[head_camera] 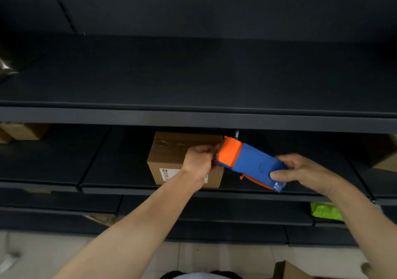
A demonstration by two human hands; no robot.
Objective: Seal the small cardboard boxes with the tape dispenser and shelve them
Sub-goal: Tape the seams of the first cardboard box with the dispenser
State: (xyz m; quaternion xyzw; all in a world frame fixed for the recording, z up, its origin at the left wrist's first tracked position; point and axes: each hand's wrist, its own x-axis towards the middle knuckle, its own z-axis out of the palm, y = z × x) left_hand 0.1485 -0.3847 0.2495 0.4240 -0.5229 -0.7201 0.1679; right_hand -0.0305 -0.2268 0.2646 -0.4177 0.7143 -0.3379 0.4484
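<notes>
Dark shelves [193, 117] fill the wall, one over the other, with a pale floor [64, 253] down below. Both arms reach out to the middle shelf.

The right hand [300, 171] holds the tape dispenser [251, 160] by its blue end, with the thumb on the near side and the fingers wrapped round the back. The dispenser tilts up and away from this hand, towards the left hand [199, 160]. The left hand has its fingers curled in tight and pinches the orange end. It is too blurry to tell if there is tape between the fingers.

Right behind the left hand sits a small cardboard box [171, 149] on the shelf. Its flaps are down, shiny tape runs along its top, and a white label on its front peeks out from behind the wrist.

Far out past the left hand another brown box [23, 131] sits on the same shelf. Below the right wrist lies a bright green bag [325, 211], one shelf lower.
</notes>
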